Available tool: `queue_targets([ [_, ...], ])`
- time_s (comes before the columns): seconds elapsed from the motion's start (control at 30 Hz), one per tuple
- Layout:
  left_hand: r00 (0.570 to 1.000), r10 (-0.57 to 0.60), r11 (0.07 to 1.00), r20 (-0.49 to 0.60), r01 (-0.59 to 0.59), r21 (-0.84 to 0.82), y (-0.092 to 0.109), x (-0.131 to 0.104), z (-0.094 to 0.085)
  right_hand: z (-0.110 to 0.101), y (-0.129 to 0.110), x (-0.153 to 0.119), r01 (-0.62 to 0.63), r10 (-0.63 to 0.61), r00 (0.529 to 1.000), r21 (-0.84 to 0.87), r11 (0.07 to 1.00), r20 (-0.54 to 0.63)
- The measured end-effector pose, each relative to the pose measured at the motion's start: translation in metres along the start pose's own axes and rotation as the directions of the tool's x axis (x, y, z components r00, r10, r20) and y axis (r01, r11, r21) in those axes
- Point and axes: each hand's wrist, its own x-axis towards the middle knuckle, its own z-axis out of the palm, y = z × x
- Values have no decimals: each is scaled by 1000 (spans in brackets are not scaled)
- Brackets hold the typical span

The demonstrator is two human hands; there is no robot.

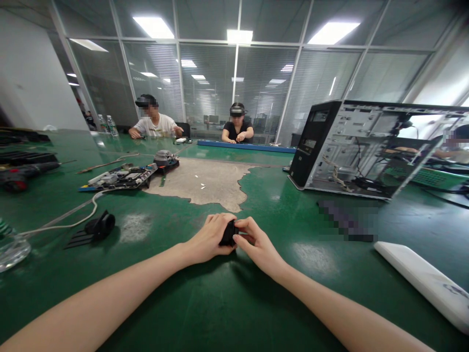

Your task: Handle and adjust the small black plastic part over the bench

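A small black object (227,234) is between my two hands, just above or on the green table (234,308). My left hand (211,237) wraps round it from the left, fingers over its top and thumb below. From the right, the thumb and index finger of my right hand (256,244) pinch its right edge. Much of the object is hidden by my left fingers, so its kind cannot be told. A black curved part with flat prongs (95,227) lies farther left.
An open computer case (318,146) stands at the right, a white slab (421,278) nearer. Circuit boards (124,177) lie back left, beside a worn beige patch (208,183). A clear bottle (12,249) is at the left edge. Two people sit across the table; another is at far right.
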Motion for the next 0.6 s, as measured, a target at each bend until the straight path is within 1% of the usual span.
queue_targets([
  [0.07, 1000, 0, 1000, -5, 0, 6, 0, 0, 0, 0, 1, 0, -4, 4, 1000, 4, 1000, 0],
  [0.23, 1000, 0, 1000, -7, 0, 20, 0, 0, 1, 0, 3, 1, -75, 75, 997, 11, 997, -16],
  [0.33, 1000, 2, 1000, -4, -2, 20, -1, 0, 1, 0, 1, 1, -105, 105, 994, 5, 994, 4],
  [0.4, 1000, 4, 1000, 2, -4, 14, -1, 0, 1, 0, 0, 1, -86, 86, 996, 20, 996, 19],
  [0.5, 1000, 0, 1000, 9, 0, 9, -1, 0, 0, 0, 1, 0, -24, 24, 1000, 54, 998, 4],
  [0.6, 1000, -1, 1000, 8, 1, 7, 0, -1, 1, -1, 5, 0, -9, 9, 1000, 59, 998, -1],
])
